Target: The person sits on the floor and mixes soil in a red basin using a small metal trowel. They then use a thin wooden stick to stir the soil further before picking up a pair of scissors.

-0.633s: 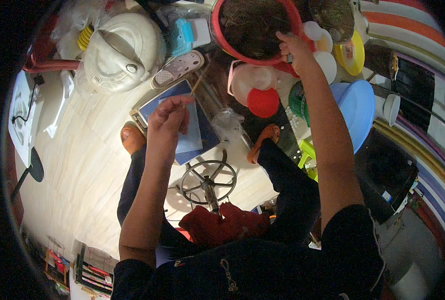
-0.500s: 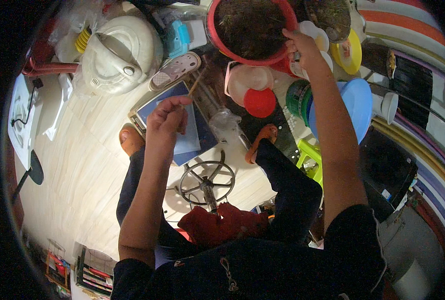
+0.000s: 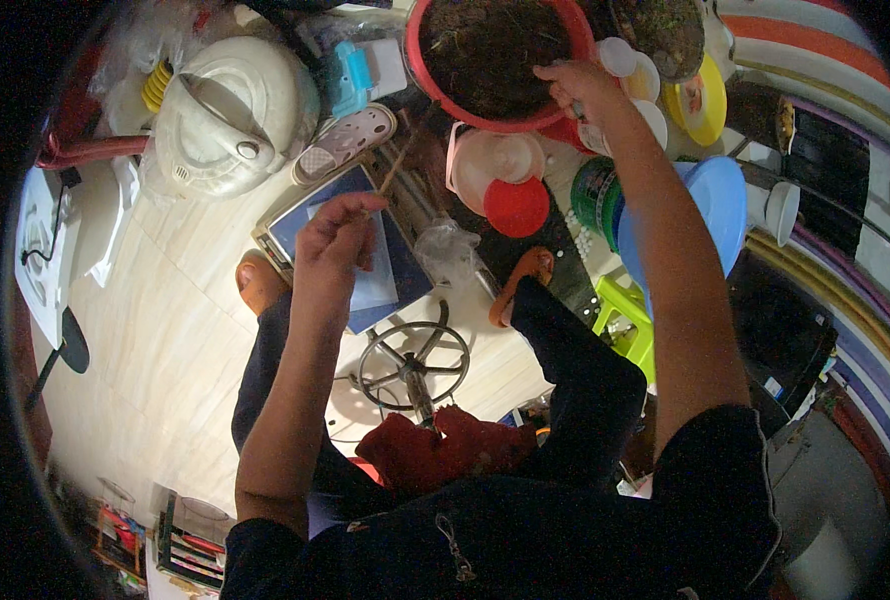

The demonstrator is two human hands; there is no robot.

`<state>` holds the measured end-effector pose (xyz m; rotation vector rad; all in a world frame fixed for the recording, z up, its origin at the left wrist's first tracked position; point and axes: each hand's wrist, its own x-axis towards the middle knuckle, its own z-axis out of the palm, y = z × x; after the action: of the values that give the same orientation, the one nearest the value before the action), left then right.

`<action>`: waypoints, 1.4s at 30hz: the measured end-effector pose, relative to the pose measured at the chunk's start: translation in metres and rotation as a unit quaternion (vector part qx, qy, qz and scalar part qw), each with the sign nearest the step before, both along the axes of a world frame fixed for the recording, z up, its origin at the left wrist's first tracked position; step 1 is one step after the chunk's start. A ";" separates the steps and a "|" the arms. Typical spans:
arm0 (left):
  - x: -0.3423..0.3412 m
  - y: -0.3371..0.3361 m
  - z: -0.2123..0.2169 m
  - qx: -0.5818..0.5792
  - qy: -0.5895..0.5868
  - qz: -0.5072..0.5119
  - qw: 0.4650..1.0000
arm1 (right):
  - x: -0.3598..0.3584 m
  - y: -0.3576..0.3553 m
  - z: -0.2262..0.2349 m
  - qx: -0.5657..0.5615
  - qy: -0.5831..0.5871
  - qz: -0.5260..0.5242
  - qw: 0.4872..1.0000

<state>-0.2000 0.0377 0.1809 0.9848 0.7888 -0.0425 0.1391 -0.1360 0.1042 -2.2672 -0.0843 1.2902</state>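
Sitting on the floor, the person is reaching w/ the right hand (image 3: 577, 85) to the near rim of a big red tub (image 3: 505, 60) of dark soil-like stuff at the top of the view; fingers are curled together at the rim, but whether they're pinching anything can't be told. The left hand (image 3: 337, 235) is hovering over a blue-and-white flat tray (image 3: 360, 255), fingers closed on a thin wooden stick (image 3: 397, 165) slanting up toward the tub. Stick is looking light, stiff, prob. snappable, so best held near the lower end as now. Tub is looking heavy when full, rim being the obvious grip. A red lid (image 3: 516, 206) on a clear container is lying just below the tub, a white cooker (image 3: 230, 115) well to the left
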 end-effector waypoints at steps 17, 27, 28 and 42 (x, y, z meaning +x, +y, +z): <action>-0.005 -0.006 -0.004 -0.002 0.002 -0.023 1.000 | -0.052 -0.010 0.069 0.115 -0.063 -0.138 0.982; -0.013 -0.003 -0.006 -0.008 0.020 -0.016 1.000 | -0.063 0.055 -0.053 -0.070 -0.427 0.293 0.852; -0.012 -0.005 -0.006 -0.020 0.015 -0.011 1.000 | -0.063 0.054 -0.055 -0.070 -0.388 0.200 0.897; -0.006 -0.031 0.007 -0.026 0.004 0.006 1.000 | -0.053 0.054 -0.095 -0.096 -0.296 0.031 0.950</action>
<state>-0.2063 0.0067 0.1881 0.9306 0.7974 -0.0564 0.0863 -0.0823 0.0087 -2.7696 -0.2533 0.6224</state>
